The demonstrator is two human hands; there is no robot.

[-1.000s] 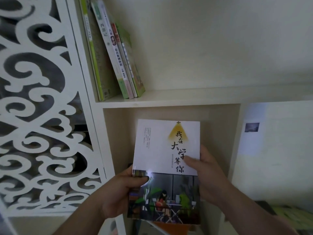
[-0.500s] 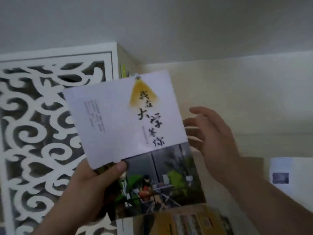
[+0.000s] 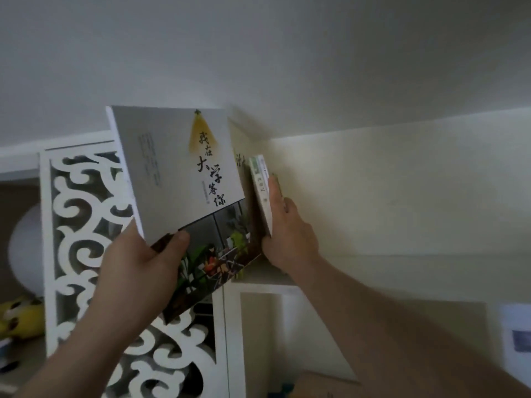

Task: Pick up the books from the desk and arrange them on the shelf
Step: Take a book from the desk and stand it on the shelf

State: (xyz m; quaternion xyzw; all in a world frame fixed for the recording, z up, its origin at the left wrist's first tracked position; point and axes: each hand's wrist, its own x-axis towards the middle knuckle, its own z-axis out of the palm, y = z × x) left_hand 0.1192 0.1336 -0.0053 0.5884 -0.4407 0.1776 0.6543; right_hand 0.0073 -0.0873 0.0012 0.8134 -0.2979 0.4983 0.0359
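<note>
At the upper shelf (image 3: 258,275), the left hand (image 3: 138,271) grips the white-covered book (image 3: 184,191) by its lower edge, tilted; the right hand (image 3: 287,234), fingers straight, presses the shelved books (image 3: 263,191) aside. Best widen that gap, then slide the book in upright.

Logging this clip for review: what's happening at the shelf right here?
A person is shelving a book. The left hand grips its lower corner and holds it tilted in front of the shelf, not yet set in. The right hand presses flat against the books already standing there, apparently steadying them or making room.
</note>
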